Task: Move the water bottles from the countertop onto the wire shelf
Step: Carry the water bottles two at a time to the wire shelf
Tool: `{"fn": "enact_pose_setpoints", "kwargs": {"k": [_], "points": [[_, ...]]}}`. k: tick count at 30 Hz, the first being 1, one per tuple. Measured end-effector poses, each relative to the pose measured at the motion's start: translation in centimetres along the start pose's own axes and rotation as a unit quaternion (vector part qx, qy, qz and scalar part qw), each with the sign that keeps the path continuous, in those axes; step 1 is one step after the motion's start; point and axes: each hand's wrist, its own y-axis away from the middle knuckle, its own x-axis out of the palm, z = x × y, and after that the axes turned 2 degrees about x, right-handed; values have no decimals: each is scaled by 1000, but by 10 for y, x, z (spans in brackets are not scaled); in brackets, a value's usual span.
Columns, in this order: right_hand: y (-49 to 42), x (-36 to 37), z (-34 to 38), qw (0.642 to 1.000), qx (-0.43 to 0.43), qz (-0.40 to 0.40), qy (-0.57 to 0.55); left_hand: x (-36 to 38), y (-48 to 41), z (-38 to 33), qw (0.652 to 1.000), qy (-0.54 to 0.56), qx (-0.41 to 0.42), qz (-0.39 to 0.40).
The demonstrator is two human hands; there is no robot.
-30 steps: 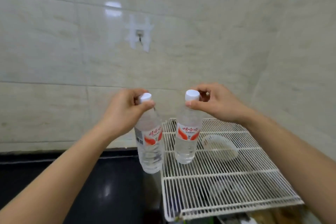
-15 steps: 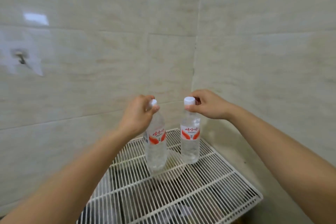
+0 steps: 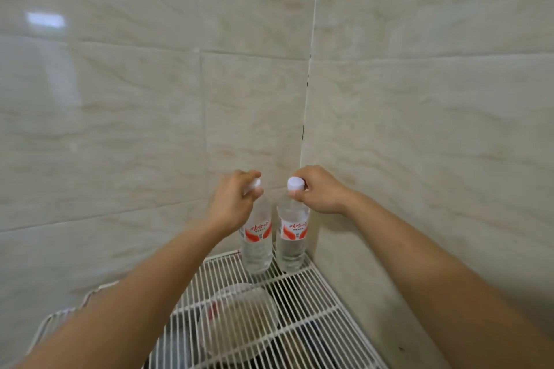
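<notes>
Two clear water bottles with red-and-white labels and white caps stand side by side in the far corner of the white wire shelf (image 3: 314, 302). My left hand (image 3: 232, 204) grips the neck of the left bottle (image 3: 257, 244), which leans slightly. My right hand (image 3: 320, 192) pinches the neck of the right bottle (image 3: 291, 244) just under its cap. Both bottle bases are at the shelf wires; whether they rest fully on them I cannot tell.
A clear glass bowl (image 3: 236, 320) sits on the shelf just in front of the bottles. Tiled walls meet in a corner (image 3: 304, 129) right behind the bottles. Dark items show below the wires.
Both hands carried the bottles from over the shelf's near part back into the wall corner and lowered them. The view has turned right, so the dark countertop is out of sight.
</notes>
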Motion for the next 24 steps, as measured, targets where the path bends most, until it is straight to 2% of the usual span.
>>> {"fn": "enact_pose_setpoints", "kwargs": {"k": [7,14,24], "points": [[-26,5,-13,1000,11,21,-9,14,-25,14,999,-10,-10,30],[-34,5,-9,998,21,57,-2,22,-34,15,998,26,0,65],[-29,13,-9,999,43,17,-4,25,-36,21,997,23,8,67]]}}
